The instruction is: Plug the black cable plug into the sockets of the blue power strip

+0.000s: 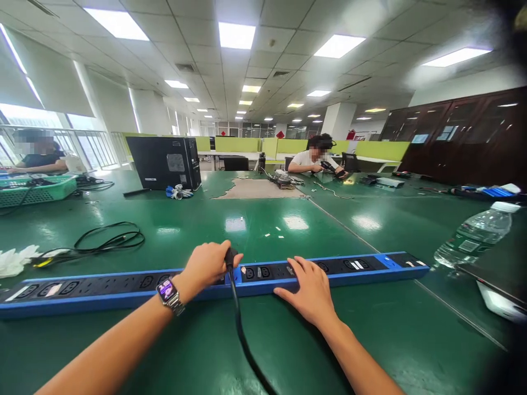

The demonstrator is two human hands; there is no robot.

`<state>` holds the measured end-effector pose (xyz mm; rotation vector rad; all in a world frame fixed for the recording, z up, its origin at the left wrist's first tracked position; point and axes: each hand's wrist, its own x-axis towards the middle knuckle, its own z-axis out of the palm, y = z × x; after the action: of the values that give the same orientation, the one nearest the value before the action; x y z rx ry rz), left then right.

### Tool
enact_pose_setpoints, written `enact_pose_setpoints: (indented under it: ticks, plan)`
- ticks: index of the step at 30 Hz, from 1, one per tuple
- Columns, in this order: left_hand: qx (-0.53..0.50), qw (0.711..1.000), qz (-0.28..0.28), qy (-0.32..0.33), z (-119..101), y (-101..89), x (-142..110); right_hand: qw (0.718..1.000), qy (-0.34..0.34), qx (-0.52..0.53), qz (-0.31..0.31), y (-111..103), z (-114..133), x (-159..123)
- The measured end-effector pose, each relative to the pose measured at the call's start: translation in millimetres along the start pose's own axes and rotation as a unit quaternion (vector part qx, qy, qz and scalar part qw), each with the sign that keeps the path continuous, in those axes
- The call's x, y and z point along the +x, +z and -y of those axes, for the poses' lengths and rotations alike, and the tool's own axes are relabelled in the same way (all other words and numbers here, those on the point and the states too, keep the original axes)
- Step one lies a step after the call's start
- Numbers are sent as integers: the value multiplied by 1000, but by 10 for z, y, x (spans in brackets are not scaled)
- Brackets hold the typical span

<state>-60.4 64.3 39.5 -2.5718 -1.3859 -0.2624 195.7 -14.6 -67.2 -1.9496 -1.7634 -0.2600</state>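
Note:
A long blue power strip [135, 296] with black socket panels lies across the green table in front of me. My left hand [208, 263] is closed around a black power plug [230, 257] at the strip's middle, and its thick black cable [241, 329] hangs down toward me. Whether the plug sits in a socket, I cannot tell. My right hand [310, 288] rests on the strip right of the plug, thumb on the near side and fingers spread over the top.
Right of the strip stands a water bottle [473, 236]. A thin black cable [111, 238] lies coiled at left, near white gloves [16, 260]. Farther back are a black computer case [164, 163], a green basket [37, 191] and a co-worker [317, 159] handling a tool.

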Motion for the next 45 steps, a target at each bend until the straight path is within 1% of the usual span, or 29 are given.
enact_pose_setpoints:
  ticks: [2, 5, 12, 15, 17, 18, 21, 24, 25, 27, 30, 32, 34, 36, 37, 39, 42, 43, 45]
  plan:
    - [-6, 999, 28, 20, 38, 166, -111, 1000, 0, -1, -3, -2, 4, -2]
    - [-8, 998, 51, 44, -7, 273, -167, 1000, 2, -7, 2, -19, 25, -8]
    - [15, 994, 77, 82, -59, 257, -94, 1000, 10, -8, 16, -44, 36, -5]
    - [6, 992, 85, 91, -31, 261, -144, 1000, 13, 0, 13, -70, 72, -11]
    - [-7, 994, 77, 72, 3, 280, -220, 1000, -1, 20, 2, -94, 199, -7]
    - [-13, 996, 67, 57, 18, 296, -264, 999, -19, 37, -3, -105, 304, 2]
    - [-20, 999, 27, 23, 39, 359, -375, 990, -102, 93, -9, -108, 732, 72]
    - [-22, 1000, -6, 19, 29, 409, -421, 981, -158, 112, -8, -47, 1110, 180]
    - [-25, 999, -11, 18, 24, 419, -424, 979, -167, 112, -12, -16, 1184, 209]
    - [-34, 999, -15, 18, 19, 432, -423, 977, -177, 112, -32, 45, 1247, 242]
    - [-45, 999, -17, 22, 25, 451, -417, 971, -191, 119, -81, 65, 1236, 250]
    - [-47, 998, -17, 25, 36, 466, -413, 965, -195, 127, -125, -5, 1222, 275]
    - [-48, 998, -11, 25, 49, 476, -408, 960, -167, 140, -175, -131, 1184, 333]
    - [-48, 998, -5, 26, 59, 477, -402, 959, -123, 156, -200, -260, 1066, 395]
    - [-49, 998, -2, 26, 62, 474, -400, 961, -103, 165, -195, -305, 965, 412]
    - [-51, 998, 4, 27, 63, 465, -398, 968, -72, 185, -152, -336, 699, 402]
    - [-52, 998, 11, 29, 58, 460, -398, 975, -27, 202, -88, -260, 299, 299]
    - [-51, 998, 12, 30, 57, 461, -397, 976, -22, 201, -75, -227, 211, 261]
    - [-49, 998, 13, 28, 59, 460, -397, 981, -34, 180, -60, -189, 129, 207]
